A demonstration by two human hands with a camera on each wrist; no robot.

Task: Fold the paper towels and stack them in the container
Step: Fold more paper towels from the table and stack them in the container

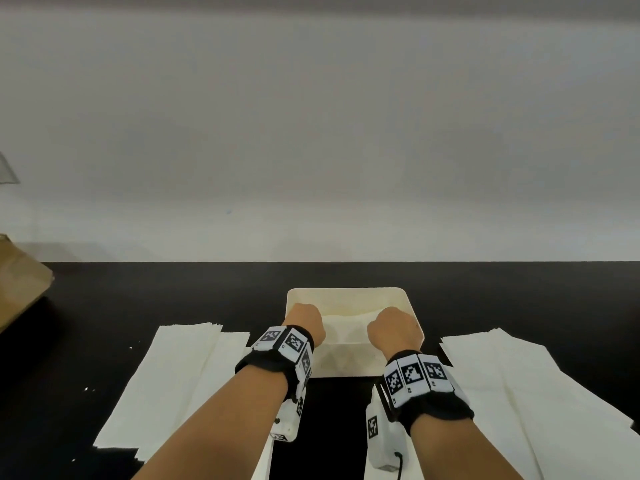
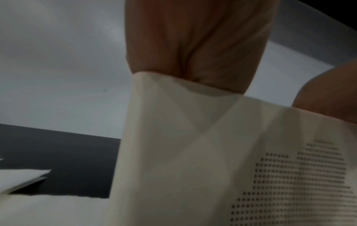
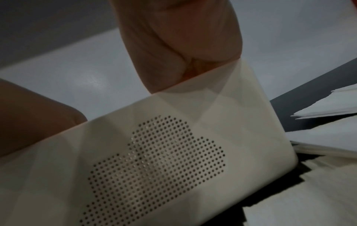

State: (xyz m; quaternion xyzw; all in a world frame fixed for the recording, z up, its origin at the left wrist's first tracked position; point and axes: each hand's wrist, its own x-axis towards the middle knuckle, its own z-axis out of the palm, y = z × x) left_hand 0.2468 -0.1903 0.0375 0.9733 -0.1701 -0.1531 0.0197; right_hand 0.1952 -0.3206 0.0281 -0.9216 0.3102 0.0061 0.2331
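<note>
Both hands — left (image 1: 304, 322), right (image 1: 394, 329) — down inside the cream container (image 1: 348, 293), lowering a folded paper towel (image 1: 346, 323) probably; finger state hidden. Unfolded stacks (image 1: 173, 375) flanking on the surface (image 1: 138, 289).

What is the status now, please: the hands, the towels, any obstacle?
Left hand and right hand both down inside container, fingers hidden. Unfolded paper towels lie either side. No obstacle seen.

Matt perforated plastic container (image 3: 251, 122)
</note>
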